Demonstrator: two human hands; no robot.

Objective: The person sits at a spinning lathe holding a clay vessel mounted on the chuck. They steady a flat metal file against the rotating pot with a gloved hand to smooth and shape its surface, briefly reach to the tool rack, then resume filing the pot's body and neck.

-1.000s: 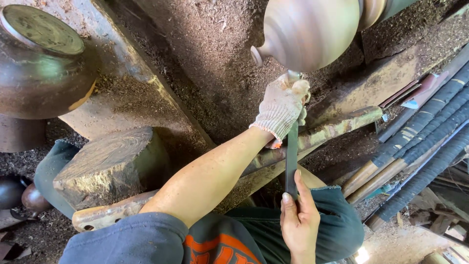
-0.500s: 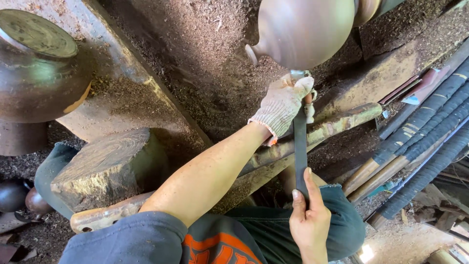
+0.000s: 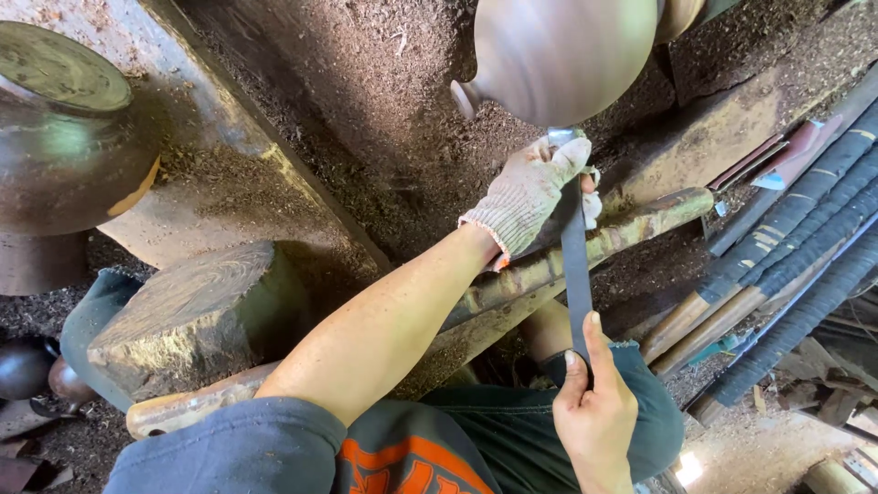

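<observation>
A large rounded brown wooden vessel (image 3: 567, 55) sat far and centre above a sawdust-covered bed. A long, stiff flat metal tool (image 3: 575, 265), likely heavy, ran from it toward the viewer, resting across a bamboo rail (image 3: 640, 224). The gloved left hand (image 3: 530, 192) clenched its far end; the bare right hand (image 3: 594, 412) gripped its near end.

Round vessel (image 3: 567, 55): top and right side cut off by the upper edge; surface smeared, as if blurred.
Tool tip: the end of the long dark blade (image 3: 575, 274) is covered by the gloved left hand (image 3: 530, 192).
Blade's lower end: hidden inside the bare right hand (image 3: 594, 412).
Right wrist: cut off at the bottom edge.
Dark bowl (image 3: 64, 155): left part out of frame.
Bamboo bar (image 3: 549, 265): middle hidden behind the left forearm.
</observation>
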